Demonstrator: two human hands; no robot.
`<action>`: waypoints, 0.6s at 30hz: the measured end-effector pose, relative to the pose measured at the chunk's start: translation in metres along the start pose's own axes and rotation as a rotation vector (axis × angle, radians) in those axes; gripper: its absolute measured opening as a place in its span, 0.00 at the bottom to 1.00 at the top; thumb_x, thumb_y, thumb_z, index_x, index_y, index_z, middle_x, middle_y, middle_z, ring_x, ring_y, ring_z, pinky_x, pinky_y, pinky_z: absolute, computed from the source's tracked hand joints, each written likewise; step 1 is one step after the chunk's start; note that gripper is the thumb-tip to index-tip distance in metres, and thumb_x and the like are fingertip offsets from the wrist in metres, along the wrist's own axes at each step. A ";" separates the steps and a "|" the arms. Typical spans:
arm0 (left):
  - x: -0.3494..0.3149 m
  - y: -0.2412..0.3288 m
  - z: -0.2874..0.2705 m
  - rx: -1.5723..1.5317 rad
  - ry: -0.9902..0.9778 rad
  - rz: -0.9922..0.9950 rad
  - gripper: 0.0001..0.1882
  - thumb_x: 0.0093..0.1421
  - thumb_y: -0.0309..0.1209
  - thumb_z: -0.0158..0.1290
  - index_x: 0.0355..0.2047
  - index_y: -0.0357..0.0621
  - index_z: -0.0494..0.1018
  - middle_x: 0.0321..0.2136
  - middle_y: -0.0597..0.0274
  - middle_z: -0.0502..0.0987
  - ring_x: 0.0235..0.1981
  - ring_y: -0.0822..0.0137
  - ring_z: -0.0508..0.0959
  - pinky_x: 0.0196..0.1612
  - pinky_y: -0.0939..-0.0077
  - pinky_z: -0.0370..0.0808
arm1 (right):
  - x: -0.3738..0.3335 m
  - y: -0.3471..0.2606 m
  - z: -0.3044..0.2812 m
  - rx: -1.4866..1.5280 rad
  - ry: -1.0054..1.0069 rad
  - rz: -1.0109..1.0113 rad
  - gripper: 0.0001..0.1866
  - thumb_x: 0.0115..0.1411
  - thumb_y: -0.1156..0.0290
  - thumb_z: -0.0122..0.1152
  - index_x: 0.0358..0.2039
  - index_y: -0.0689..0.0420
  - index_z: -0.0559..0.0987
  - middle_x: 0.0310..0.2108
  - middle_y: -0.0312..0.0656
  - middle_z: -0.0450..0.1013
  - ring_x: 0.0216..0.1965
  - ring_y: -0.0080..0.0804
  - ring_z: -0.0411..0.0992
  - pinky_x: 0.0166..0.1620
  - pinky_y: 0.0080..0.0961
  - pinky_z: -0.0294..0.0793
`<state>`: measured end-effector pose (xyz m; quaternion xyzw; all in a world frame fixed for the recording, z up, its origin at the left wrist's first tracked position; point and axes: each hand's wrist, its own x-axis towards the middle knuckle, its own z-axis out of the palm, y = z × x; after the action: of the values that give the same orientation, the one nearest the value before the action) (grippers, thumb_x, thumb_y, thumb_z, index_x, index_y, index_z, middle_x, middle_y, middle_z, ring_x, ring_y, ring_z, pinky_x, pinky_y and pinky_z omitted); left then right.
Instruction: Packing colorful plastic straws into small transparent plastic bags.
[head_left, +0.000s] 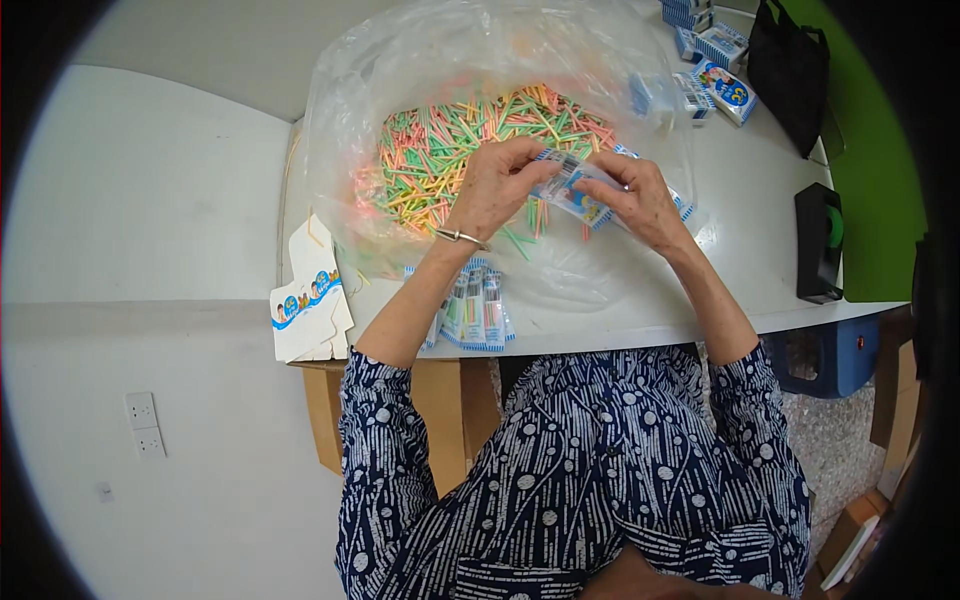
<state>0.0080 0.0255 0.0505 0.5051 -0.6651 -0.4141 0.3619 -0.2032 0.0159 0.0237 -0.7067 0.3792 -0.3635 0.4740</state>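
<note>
My left hand (492, 190) and my right hand (645, 208) pinch a small clear plastic packet (575, 192) with blue-and-white print between them. Thumbs lie on its near face; whether anything is inside it I cannot tell. Behind and below the hands spreads a large clear plastic bag (345, 95), its mouth wide apart. A heap of thin pink, green and yellow sticks (430, 160) fills its middle. More blue-striped packaging shows partly behind my right hand. Several packets with sticks inside (475, 312) lie overlapping at the table's front edge, near my left forearm.
Flat white printed cartons (308, 305) lie at the table's left corner. Small blue-and-white boxes (722, 90) and a black bag (788, 75) stand at the back right. A black tape dispenser (815, 245) sits by the green panel (870, 200). Below are a blue stool (835, 360) and cardboard box (435, 415).
</note>
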 end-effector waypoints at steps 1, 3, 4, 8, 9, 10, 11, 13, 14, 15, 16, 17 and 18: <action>-0.003 0.001 -0.001 0.051 0.022 -0.002 0.08 0.58 0.29 0.57 0.33 0.35 0.76 0.22 0.71 0.76 0.22 0.81 0.69 0.25 0.83 0.66 | -0.001 -0.001 0.001 0.004 -0.003 -0.001 0.13 0.53 0.70 0.62 0.37 0.64 0.78 0.26 0.42 0.72 0.27 0.27 0.68 0.31 0.24 0.67; -0.010 0.005 0.001 0.207 0.060 0.021 0.08 0.56 0.29 0.57 0.32 0.36 0.76 0.21 0.69 0.75 0.21 0.80 0.68 0.25 0.81 0.66 | -0.005 -0.004 0.005 0.041 0.005 0.031 0.11 0.54 0.68 0.61 0.30 0.65 0.80 0.21 0.41 0.72 0.23 0.23 0.66 0.29 0.21 0.65; -0.013 0.007 0.004 0.361 0.089 0.050 0.07 0.55 0.28 0.58 0.31 0.36 0.76 0.20 0.66 0.75 0.20 0.79 0.68 0.24 0.79 0.65 | -0.007 -0.002 0.007 0.043 0.005 0.031 0.11 0.54 0.68 0.61 0.30 0.65 0.80 0.21 0.41 0.72 0.23 0.23 0.66 0.29 0.21 0.65; -0.028 0.001 0.013 0.414 0.173 0.178 0.06 0.53 0.26 0.58 0.30 0.35 0.76 0.19 0.60 0.73 0.19 0.75 0.69 0.23 0.77 0.65 | -0.014 0.005 0.013 0.069 -0.078 0.088 0.12 0.56 0.66 0.61 0.31 0.64 0.81 0.18 0.34 0.70 0.22 0.16 0.63 0.26 0.19 0.61; -0.032 -0.002 0.014 0.428 0.195 0.207 0.07 0.53 0.28 0.57 0.28 0.36 0.76 0.20 0.55 0.74 0.21 0.64 0.71 0.25 0.70 0.67 | -0.014 0.005 0.015 0.032 -0.118 0.123 0.12 0.56 0.66 0.61 0.29 0.64 0.80 0.17 0.34 0.69 0.22 0.16 0.62 0.25 0.20 0.60; -0.034 -0.004 0.015 0.437 0.211 0.239 0.08 0.53 0.30 0.56 0.27 0.37 0.75 0.21 0.51 0.74 0.23 0.53 0.74 0.27 0.63 0.68 | -0.015 0.007 0.015 0.032 -0.119 0.125 0.12 0.56 0.66 0.61 0.29 0.64 0.80 0.17 0.34 0.69 0.22 0.16 0.62 0.25 0.20 0.60; -0.035 -0.004 0.014 0.436 0.210 0.237 0.08 0.53 0.30 0.56 0.27 0.37 0.75 0.21 0.51 0.74 0.23 0.53 0.74 0.27 0.63 0.68 | -0.016 0.009 0.015 0.024 -0.137 0.103 0.13 0.57 0.65 0.60 0.28 0.64 0.80 0.16 0.33 0.67 0.22 0.16 0.61 0.25 0.20 0.59; -0.037 -0.003 0.010 0.498 0.125 0.189 0.08 0.53 0.30 0.56 0.27 0.37 0.76 0.21 0.52 0.74 0.25 0.54 0.74 0.29 0.63 0.69 | -0.017 0.009 0.017 0.018 -0.156 0.081 0.13 0.57 0.65 0.60 0.26 0.65 0.79 0.15 0.33 0.65 0.21 0.17 0.60 0.24 0.21 0.58; -0.037 -0.004 0.008 0.498 0.124 0.188 0.08 0.53 0.30 0.56 0.27 0.37 0.76 0.21 0.52 0.74 0.25 0.54 0.74 0.29 0.63 0.69 | -0.017 0.007 0.019 0.031 -0.143 0.050 0.14 0.57 0.65 0.60 0.26 0.65 0.78 0.14 0.37 0.64 0.19 0.19 0.59 0.24 0.24 0.58; -0.036 -0.006 0.006 0.451 0.108 0.202 0.07 0.54 0.29 0.57 0.29 0.36 0.76 0.22 0.54 0.74 0.23 0.61 0.73 0.28 0.70 0.68 | -0.017 0.007 0.020 0.045 -0.130 0.019 0.14 0.57 0.66 0.60 0.25 0.66 0.77 0.13 0.40 0.64 0.18 0.21 0.57 0.23 0.26 0.58; -0.036 -0.007 0.002 0.405 0.094 0.215 0.07 0.54 0.27 0.57 0.31 0.36 0.76 0.23 0.56 0.75 0.22 0.68 0.72 0.26 0.76 0.67 | -0.017 0.009 0.021 0.046 -0.132 0.020 0.14 0.57 0.66 0.60 0.25 0.66 0.77 0.13 0.40 0.64 0.18 0.21 0.57 0.23 0.26 0.58; -0.033 -0.009 -0.003 0.405 0.095 0.213 0.07 0.54 0.27 0.57 0.31 0.36 0.76 0.23 0.56 0.75 0.22 0.68 0.72 0.26 0.76 0.67 | -0.016 0.012 0.023 0.035 -0.127 0.013 0.14 0.57 0.65 0.60 0.25 0.66 0.77 0.13 0.41 0.63 0.18 0.22 0.58 0.23 0.27 0.58; -0.027 -0.011 -0.012 0.340 0.135 0.181 0.08 0.54 0.28 0.58 0.32 0.36 0.76 0.25 0.56 0.76 0.25 0.66 0.74 0.30 0.75 0.69 | -0.015 0.015 0.026 0.024 -0.123 0.006 0.14 0.57 0.65 0.59 0.24 0.66 0.77 0.13 0.42 0.63 0.17 0.24 0.58 0.24 0.28 0.58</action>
<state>0.0295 0.0475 0.0432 0.5238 -0.7424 -0.2270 0.3508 -0.1905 0.0353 -0.0001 -0.7208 0.3470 -0.3227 0.5059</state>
